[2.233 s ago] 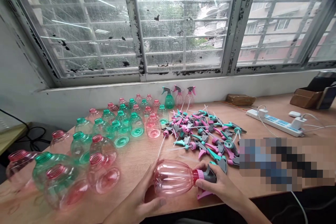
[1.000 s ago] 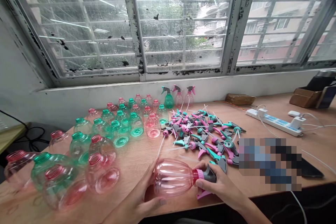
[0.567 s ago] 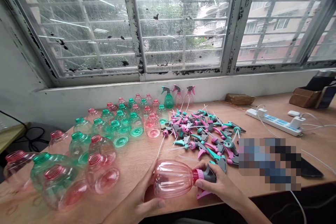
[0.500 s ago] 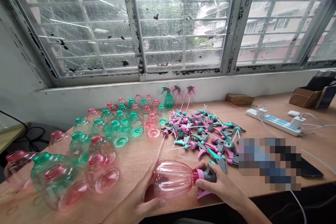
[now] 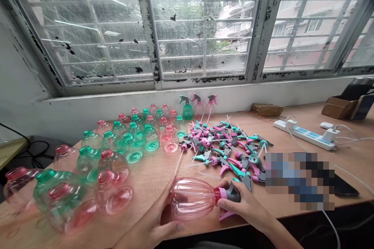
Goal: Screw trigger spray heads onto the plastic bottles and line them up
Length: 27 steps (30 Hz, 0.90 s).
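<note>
A clear pink spray bottle [image 5: 193, 199] lies on its side between my hands, just above the table's front edge. My left hand [image 5: 163, 212] is wrapped round its base end. At the neck, my right hand [image 5: 241, 202] grips the grey and pink spray head [image 5: 230, 194], which sits on the bottle's mouth. The pink trigger points down below my right fingers, and a pale tube shows faintly inside the bottle. Just beyond lies a heap of loose spray heads [image 5: 224, 144] in pink, teal and grey, with thin white tubes.
Several open pink and green bottles [image 5: 152, 138] stand to the left. Three bottles with spray heads [image 5: 198, 107] stand by the wall. A white power strip [image 5: 305, 135], a brown packet [image 5: 267, 109], a box [image 5: 339, 108] and a dark flat object [image 5: 346, 184] lie right.
The hands and the spray bottle hold almost the same place. Only a very slight shift of the whole view shows.
</note>
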{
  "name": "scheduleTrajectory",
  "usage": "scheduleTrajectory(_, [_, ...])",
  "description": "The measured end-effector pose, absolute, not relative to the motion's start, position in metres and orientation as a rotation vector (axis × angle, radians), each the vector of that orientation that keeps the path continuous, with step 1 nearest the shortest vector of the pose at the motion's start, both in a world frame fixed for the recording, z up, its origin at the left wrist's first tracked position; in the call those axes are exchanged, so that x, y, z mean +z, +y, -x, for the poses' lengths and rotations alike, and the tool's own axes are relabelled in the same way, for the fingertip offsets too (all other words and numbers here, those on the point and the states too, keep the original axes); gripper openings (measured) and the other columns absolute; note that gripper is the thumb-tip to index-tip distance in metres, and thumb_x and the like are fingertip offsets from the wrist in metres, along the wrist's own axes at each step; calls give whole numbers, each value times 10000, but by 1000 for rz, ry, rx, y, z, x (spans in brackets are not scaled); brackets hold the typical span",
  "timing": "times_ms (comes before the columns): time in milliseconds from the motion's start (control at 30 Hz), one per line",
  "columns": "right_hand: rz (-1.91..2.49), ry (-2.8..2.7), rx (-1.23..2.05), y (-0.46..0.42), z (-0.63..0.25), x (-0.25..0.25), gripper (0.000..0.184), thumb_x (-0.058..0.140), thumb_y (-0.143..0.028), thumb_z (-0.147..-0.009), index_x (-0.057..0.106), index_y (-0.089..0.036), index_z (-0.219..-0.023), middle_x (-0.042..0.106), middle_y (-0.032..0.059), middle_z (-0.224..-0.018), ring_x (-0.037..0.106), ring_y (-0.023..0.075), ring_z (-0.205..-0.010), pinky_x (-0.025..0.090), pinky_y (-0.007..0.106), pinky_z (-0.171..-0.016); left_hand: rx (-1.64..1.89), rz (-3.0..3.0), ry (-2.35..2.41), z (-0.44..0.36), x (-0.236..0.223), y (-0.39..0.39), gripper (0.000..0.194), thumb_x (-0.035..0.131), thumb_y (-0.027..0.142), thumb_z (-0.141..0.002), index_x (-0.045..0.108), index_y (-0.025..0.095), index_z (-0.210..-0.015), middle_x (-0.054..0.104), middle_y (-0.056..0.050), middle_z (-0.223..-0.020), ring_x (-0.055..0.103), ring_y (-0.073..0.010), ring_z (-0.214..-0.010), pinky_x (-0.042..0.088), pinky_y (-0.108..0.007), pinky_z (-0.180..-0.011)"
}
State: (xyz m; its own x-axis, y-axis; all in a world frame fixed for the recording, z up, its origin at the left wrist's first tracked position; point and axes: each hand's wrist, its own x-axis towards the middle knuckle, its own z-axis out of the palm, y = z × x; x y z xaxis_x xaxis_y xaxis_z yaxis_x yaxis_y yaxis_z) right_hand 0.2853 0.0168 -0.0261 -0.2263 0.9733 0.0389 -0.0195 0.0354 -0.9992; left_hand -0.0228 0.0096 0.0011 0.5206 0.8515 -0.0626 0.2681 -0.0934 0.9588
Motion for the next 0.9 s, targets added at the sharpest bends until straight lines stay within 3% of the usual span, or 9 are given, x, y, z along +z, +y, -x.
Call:
scheduleTrajectory(100, [1044,-1368,1374,17,-285,-26,449,889,-537,-737,718,-185,-958,670,-23,-780,642,187,-701,534,276,-680,642,-1684,980,23,0,11,947,732,366,-919,114,385,-1637,184,4,-1751,144,-313,-1607,135,-473,-1325])
scheduleTrajectory(267, [1031,-1371,1401,16,-285,-23,433,888,-536,-744,712,-188,-932,690,-13,-772,669,200,-706,570,297,-686,665,-1734,904,26,-10,14,917,628,336,-988,-24,433,-1626,49,48,-1767,111,-309,-1613,140,-488,-1322])
scheduleTrajectory(400, [1026,-1371,1395,15,-285,-21,427,879,-558,-743,711,-197,-897,684,-16,-753,668,201,-695,578,293,-668,661,-1680,915,25,-9,12,939,659,321,-971,-5,443,-1624,152,42,-1756,215,-304,-1589,156,-480,-1317])
scheduleTrajectory(500, [1031,-1376,1373,16,-285,-21,426,888,-547,-738,723,-191,-906,678,-21,-764,645,185,-704,552,271,-673,658,-1626,937,23,-4,10,1000,719,350,-927,18,382,-1639,306,-26,-1712,312,-319,-1549,230,-478,-1299])
scheduleTrajectory(567, [1042,-1379,1375,16,-285,-21,433,884,-555,-737,726,-188,-902,678,-18,-762,644,189,-709,551,279,-682,653,-1623,950,23,-2,10,993,724,381,-920,47,345,-1646,349,-52,-1691,295,-324,-1556,223,-485,-1301])
scheduleTrajectory(733, [1054,-1373,1325,15,-284,-19,426,885,-556,-731,737,-198,-908,678,-9,-788,644,211,-743,557,306,-714,666,-1701,967,23,-4,12,941,690,370,-950,51,385,-1640,127,9,-1761,119,-310,-1613,112,-484,-1326])
scheduleTrajectory(900, [1030,-1349,1315,16,-285,-26,415,897,-522,-737,740,-206,-956,661,-14,-831,640,206,-769,540,304,-726,645,-1707,951,22,-4,14,985,674,348,-959,-45,395,-1631,59,37,-1766,77,-297,-1618,86,-467,-1330])
